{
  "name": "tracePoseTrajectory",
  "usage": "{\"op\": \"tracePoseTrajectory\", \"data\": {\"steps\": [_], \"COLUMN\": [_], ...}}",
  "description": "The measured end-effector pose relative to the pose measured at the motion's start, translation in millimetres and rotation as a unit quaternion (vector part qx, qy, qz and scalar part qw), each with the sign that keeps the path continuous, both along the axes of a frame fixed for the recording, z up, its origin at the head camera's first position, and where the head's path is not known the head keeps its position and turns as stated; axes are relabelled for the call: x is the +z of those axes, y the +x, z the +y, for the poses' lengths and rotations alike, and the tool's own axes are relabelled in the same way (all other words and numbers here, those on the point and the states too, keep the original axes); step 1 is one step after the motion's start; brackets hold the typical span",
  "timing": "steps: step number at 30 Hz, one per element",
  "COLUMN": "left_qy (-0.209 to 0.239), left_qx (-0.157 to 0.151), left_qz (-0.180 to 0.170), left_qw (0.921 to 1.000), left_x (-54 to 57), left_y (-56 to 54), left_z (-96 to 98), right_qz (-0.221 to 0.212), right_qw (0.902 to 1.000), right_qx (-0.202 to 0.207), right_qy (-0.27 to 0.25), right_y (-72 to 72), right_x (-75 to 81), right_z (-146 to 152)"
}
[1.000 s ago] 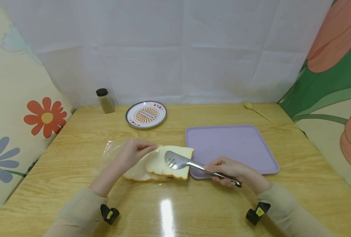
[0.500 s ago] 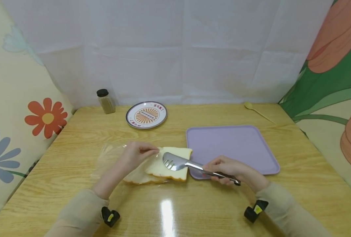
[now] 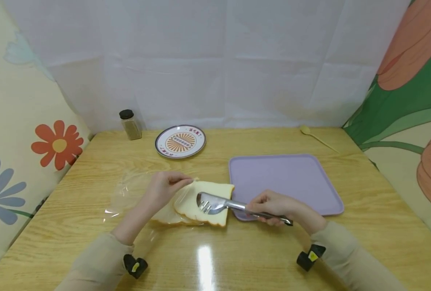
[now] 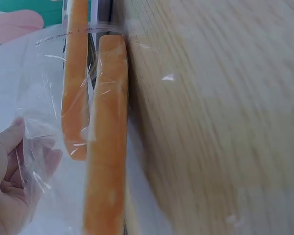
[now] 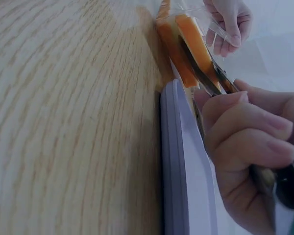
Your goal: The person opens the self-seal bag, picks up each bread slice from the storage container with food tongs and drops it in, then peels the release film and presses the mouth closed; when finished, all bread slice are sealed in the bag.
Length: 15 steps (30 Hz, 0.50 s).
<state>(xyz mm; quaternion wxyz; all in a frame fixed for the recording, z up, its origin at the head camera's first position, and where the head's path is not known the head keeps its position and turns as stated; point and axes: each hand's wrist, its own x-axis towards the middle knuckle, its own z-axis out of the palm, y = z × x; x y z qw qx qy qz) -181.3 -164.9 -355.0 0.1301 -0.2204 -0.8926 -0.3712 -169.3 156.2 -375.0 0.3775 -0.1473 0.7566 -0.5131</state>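
The fingers of my left hand (image 3: pixel 161 188) pinched one clear bag (image 4: pixel 39 125), its printed rim too blurred to read; those of my right hand (image 3: pixel 273 204) were curled round one pair of tongs (image 3: pixel 237 205). Over the worktop (image 3: pixel 175 254), two bread slices (image 3: pixel 215 188) overlapped, the upper one between the tongs' arms. One plate (image 3: pixel 180 141) bore red characters too small to make out; beyond my hands were one jar (image 3: pixel 131 127), one spoon (image 3: pixel 320 140) and, just right of the bread, one lilac tray (image 3: pixel 280 178)
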Motion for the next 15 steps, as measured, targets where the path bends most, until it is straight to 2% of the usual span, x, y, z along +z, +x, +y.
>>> {"op": "tracePoseTrajectory", "data": {"steps": [6, 13, 15], "left_qy": [-0.019, -0.044, -0.051], "left_qx": [-0.028, -0.091, -0.11], "left_qz": [-0.029, -0.074, -0.077], "left_qw": [0.999, 0.9921, 0.9896], "left_x": [-0.3, -3.5, -4.4], "left_y": [-0.8, -4.4, -5.0], "left_z": [-7.9, -17.4, -16.9], "right_qz": [-0.005, -0.007, -0.01], "right_qw": [0.9998, 0.9988, 0.9989], "right_qx": [0.006, 0.035, 0.034], "right_qy": [-0.016, -0.035, -0.032], "right_y": [-0.8, -0.2, 1.4], "right_x": [0.9, 0.6, 0.1], "right_z": [3, 10, 11]}}
